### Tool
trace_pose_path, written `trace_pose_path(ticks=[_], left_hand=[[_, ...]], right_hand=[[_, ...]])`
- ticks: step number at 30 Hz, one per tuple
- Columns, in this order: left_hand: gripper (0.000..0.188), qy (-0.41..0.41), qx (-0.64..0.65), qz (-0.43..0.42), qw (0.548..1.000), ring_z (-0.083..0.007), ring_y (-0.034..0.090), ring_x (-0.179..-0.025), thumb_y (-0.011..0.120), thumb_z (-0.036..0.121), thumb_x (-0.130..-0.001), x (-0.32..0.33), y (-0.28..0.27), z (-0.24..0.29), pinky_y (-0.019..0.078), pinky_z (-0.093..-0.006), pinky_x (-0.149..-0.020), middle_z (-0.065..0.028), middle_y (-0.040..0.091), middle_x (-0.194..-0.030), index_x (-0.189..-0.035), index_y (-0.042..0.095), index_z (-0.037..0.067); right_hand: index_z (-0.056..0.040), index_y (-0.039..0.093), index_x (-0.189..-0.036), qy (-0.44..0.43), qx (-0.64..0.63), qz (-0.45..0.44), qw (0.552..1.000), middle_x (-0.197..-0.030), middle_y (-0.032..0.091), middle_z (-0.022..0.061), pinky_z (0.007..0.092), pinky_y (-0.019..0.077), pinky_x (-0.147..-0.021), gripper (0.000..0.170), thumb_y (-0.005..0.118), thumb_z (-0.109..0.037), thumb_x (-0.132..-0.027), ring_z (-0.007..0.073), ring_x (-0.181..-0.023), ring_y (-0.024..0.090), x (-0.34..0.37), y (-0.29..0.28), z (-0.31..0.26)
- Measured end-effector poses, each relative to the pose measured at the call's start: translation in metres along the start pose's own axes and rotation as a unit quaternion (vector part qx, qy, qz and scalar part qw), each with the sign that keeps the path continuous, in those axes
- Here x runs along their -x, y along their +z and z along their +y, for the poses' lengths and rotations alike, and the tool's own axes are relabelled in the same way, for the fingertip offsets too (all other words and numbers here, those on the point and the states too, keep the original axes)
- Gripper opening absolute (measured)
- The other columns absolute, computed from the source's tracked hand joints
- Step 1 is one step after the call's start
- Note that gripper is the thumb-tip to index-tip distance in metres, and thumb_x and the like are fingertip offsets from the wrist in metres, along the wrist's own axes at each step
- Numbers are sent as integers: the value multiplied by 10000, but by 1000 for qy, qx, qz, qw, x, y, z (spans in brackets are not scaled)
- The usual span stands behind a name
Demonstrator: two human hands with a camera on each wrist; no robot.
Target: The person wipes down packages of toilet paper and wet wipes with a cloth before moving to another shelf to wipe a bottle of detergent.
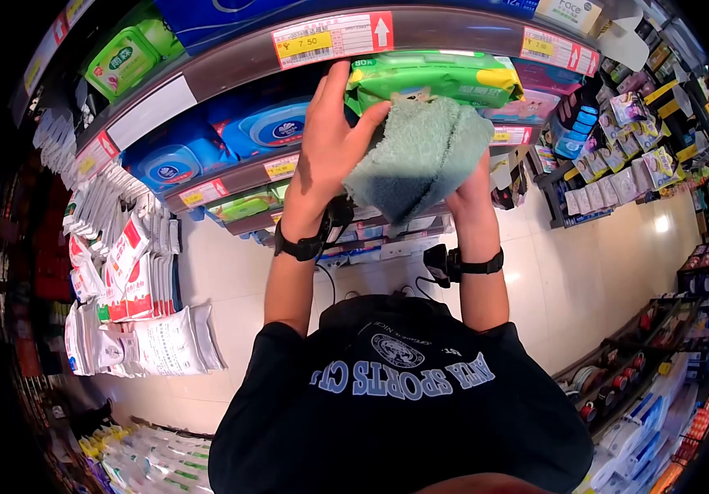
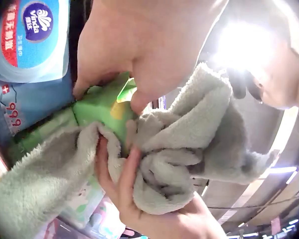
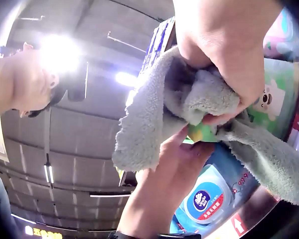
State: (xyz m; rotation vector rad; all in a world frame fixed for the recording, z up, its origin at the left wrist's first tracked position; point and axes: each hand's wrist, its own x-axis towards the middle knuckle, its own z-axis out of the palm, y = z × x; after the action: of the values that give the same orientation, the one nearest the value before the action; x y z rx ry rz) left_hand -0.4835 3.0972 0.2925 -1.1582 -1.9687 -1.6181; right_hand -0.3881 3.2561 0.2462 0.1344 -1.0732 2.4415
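A green pack of wipes [image 1: 437, 76] with yellow corners lies at the shelf front in the head view. My left hand [image 1: 327, 136] grips its left end; in the left wrist view, thumb and fingers straddle the green end of the pack [image 2: 102, 110]. A fluffy grey-green cloth [image 1: 429, 144] hangs bunched over the pack's near side. My right hand [image 1: 472, 185] holds this cloth from beneath, mostly hidden by it in the head view. From the left wrist camera, folds of the cloth [image 2: 169, 169] pass between the right hand's fingers [image 2: 129, 174], close against the pack.
Blue Vinda wipes packs [image 1: 276, 128] fill the shelf to the left. A shelf edge with price labels [image 1: 334, 39] runs above the hands. White sacks [image 1: 173, 342] are stacked on the floor at left, and hanging goods [image 1: 618, 156] stand at right.
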Motion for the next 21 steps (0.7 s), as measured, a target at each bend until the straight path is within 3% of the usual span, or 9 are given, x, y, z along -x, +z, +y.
trace_pose_path(ticks=[1,8,11,14,16,18,19,21], left_hand=[[485,18,-22,7,1000,-397,634,-1030,727,170,-937,-3,2,-2,510,-420,-894,-238,654,-1139,-1321,526,-47],[449,-2,-141,71,988,-461,643,-920,763,240,-916,-9,17,0,507,-504,-774,-248,673,-991,-1208,562,-35],[445,4,-175,74,982,-464,644,-872,767,253,-913,-8,16,0,500,-521,-738,-246,670,-952,-1188,567,-34],[447,20,-178,82,980,-461,644,-838,777,254,-903,-8,17,-3,501,-520,-714,-242,668,-929,-1180,570,-30],[458,39,-177,89,980,-459,646,-832,788,257,-893,-7,19,-6,505,-515,-706,-241,669,-929,-1182,573,-26],[465,38,-167,90,981,-457,647,-824,799,261,-882,-7,19,-5,507,-511,-700,-237,671,-923,-1173,580,-27],[468,39,-163,92,982,-456,647,-820,805,263,-877,-7,19,-5,508,-509,-696,-235,671,-919,-1169,583,-28],[451,50,-175,102,978,-453,649,-803,809,267,-872,-8,20,-5,509,-503,-683,-236,670,-904,-1135,594,-30]], right_hand=[[-2,571,-1315,-5,31,-3,999,-1233,666,99,353,567,-929,319,607,-76,-1007,183,-1094,673,2,-1,-2],[25,577,-1286,19,202,56,978,-1216,661,81,313,516,-975,319,616,-62,-982,161,-1088,648,21,-2,-34],[30,586,-1269,-112,323,55,938,-1231,658,104,331,500,-1000,369,664,-108,-936,186,-1133,635,43,-16,-39],[25,597,-1251,-269,463,62,842,-1276,639,126,352,493,-1014,422,711,-148,-883,207,-1175,619,58,-34,-43],[4,597,-1251,-280,503,39,817,-1456,535,223,402,464,-1069,443,722,-138,-850,298,-1282,588,55,-16,-45],[-2,580,-1273,-318,581,-13,749,-1554,447,251,400,450,-1092,435,707,-121,-874,292,-1333,562,40,-14,-44],[-19,554,-1330,-273,595,-37,755,-1654,283,266,402,440,-1107,477,690,-73,-876,313,-1400,506,38,-15,-42],[-18,545,-1347,-259,598,-29,758,-1659,278,257,398,443,-1106,485,677,-44,-881,316,-1400,505,33,-13,-37]])
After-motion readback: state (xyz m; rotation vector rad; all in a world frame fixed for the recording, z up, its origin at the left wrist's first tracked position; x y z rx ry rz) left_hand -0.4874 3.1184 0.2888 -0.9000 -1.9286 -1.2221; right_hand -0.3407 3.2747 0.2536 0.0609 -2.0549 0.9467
